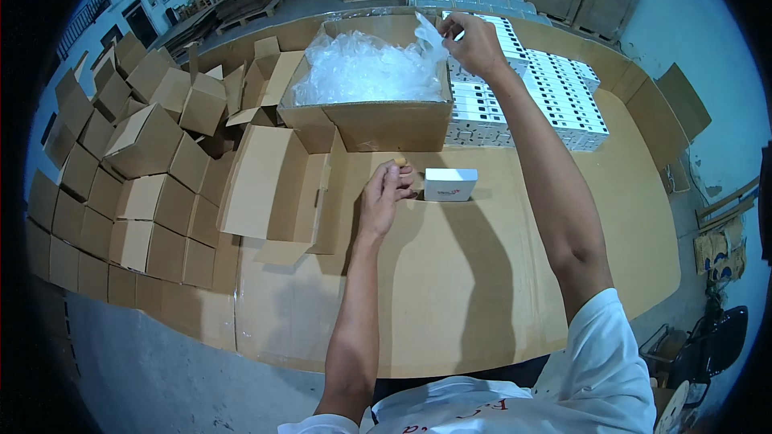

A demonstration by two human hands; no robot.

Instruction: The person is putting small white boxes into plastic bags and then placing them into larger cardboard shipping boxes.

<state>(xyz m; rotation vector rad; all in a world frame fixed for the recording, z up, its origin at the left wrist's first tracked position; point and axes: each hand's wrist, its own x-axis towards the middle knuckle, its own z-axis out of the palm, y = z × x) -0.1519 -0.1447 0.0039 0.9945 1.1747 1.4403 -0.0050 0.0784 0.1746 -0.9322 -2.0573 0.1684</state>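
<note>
Translucent film (433, 37) is pinched in the closed grip of the right hand (474, 43), at the right edge of the far carton (386, 127). The left hand (381, 197) is loosely curled beside a white box (450, 185) on the bench (635, 233); its contents cannot be told.

White box (450, 186), apparently red-marked; brown carton (390, 128); whitish film (358, 70).

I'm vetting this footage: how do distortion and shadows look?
Head view: the table bows, corners going black; head view: a dark shadow crosses the table below the small white box; head view: the clear plastic looks pale, its folds blending.
</note>
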